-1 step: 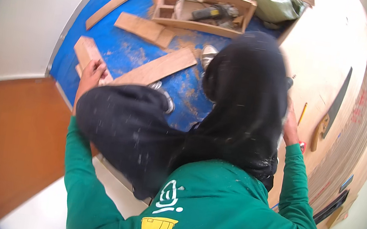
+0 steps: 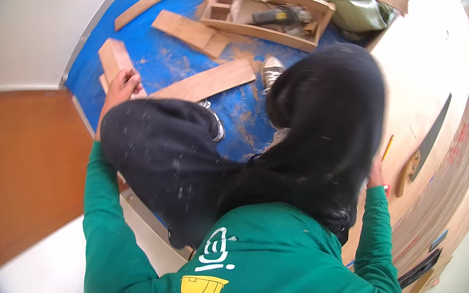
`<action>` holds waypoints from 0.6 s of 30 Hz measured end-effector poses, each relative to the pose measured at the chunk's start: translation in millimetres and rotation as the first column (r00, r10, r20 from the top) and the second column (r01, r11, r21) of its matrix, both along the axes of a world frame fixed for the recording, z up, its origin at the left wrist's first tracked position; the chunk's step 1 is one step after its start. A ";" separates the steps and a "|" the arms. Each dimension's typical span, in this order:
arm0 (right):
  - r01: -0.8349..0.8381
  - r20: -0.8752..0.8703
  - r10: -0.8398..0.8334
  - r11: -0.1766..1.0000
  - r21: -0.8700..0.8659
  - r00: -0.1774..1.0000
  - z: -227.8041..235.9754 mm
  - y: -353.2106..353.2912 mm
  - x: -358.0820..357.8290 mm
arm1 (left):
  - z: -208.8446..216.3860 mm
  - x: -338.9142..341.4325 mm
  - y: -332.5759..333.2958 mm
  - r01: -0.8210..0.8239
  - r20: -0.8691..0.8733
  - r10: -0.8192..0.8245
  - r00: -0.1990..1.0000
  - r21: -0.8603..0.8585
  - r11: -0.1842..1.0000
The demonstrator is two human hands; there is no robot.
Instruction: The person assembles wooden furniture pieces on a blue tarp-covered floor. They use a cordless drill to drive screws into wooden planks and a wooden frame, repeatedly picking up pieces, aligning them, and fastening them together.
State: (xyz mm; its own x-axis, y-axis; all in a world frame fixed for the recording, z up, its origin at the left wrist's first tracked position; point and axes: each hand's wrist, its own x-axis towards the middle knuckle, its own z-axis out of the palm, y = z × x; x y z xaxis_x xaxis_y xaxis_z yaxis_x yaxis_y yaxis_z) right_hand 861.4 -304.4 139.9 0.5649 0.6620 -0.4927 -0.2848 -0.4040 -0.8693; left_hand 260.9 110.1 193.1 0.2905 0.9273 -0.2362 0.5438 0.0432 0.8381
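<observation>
My left hand [image 2: 125,84] is beside my left knee, against a wooden block [image 2: 116,59] on the floor. Its fingers are curled together, and whatever they hold, if anything, is too small to make out. A long flat board [image 2: 210,84] slants away from that spot toward my shoes. My right hand [image 2: 375,172] is mostly hidden behind my raised right knee; only a bit by the wrist shows, over the pale plywood. Close to it lie a yellow pencil [image 2: 388,147] and a small red item [image 2: 386,190]. Farther right is a handsaw [image 2: 427,148] with a wooden handle.
A wooden toolbox [image 2: 257,32] holding an angle grinder [image 2: 278,16] stands ahead on the blue floor sheet [image 2: 155,68], which is strewn with sawdust. Board offcuts [image 2: 191,32] lie nearer. Plywood sheets [image 2: 456,161] are stacked at right. A brown panel [image 2: 26,158] is at left.
My raised right knee has shifted slightly to the right and covers more of my right hand. A dark tip that showed beside the knee is now hidden. My left hand has barely moved.
</observation>
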 end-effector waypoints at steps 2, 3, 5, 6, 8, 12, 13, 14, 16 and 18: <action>-0.074 0.174 0.061 0.995 0.072 0.983 13.7 -1.5 9.2 | -20.3 -2.0 -3.6 -0.073 0.063 0.074 0.995 -0.026 0.997; -0.104 0.267 0.071 0.988 0.113 0.961 24.6 2.0 17.2 | -34.7 -0.9 -2.4 -0.168 0.104 0.176 0.979 -0.079 0.983; -0.123 0.424 0.068 0.987 0.105 0.903 47.9 17.8 36.8 | -66.1 10.3 8.0 -0.121 0.093 0.118 0.989 0.021 0.992; 0.006 0.432 -0.020 0.999 0.034 0.902 62.4 30.3 47.2 | -82.3 12.5 11.2 -0.120 0.073 0.118 0.990 0.025 0.992; 0.069 0.283 -0.133 0.972 0.224 0.950 102.2 56.1 68.6 | -116.0 21.7 17.4 -0.019 -0.065 0.029 0.997 0.158 0.987; -0.125 0.175 0.030 0.819 0.560 0.984 208.9 110.9 86.9 | -175.2 36.7 28.7 0.176 -0.559 -0.010 0.829 0.243 0.954; -0.144 0.238 0.014 0.830 0.539 0.971 230.5 126.2 81.6 | -185.5 38.1 30.8 0.221 -0.619 -0.026 0.785 0.241 0.945; -0.137 0.341 -0.046 0.858 0.495 0.939 248.0 144.9 73.6 | -194.1 38.4 32.7 0.199 -0.670 -0.036 0.742 0.169 0.965; -0.243 0.356 0.069 0.847 0.473 0.932 262.0 188.5 46.3 | -207.8 39.4 30.8 0.131 -0.770 -0.087 0.632 -0.005 0.991; -0.283 0.209 0.196 0.761 0.584 0.958 249.1 231.9 5.6 | -214.0 35.5 26.5 0.228 -0.778 -0.038 0.627 0.137 0.964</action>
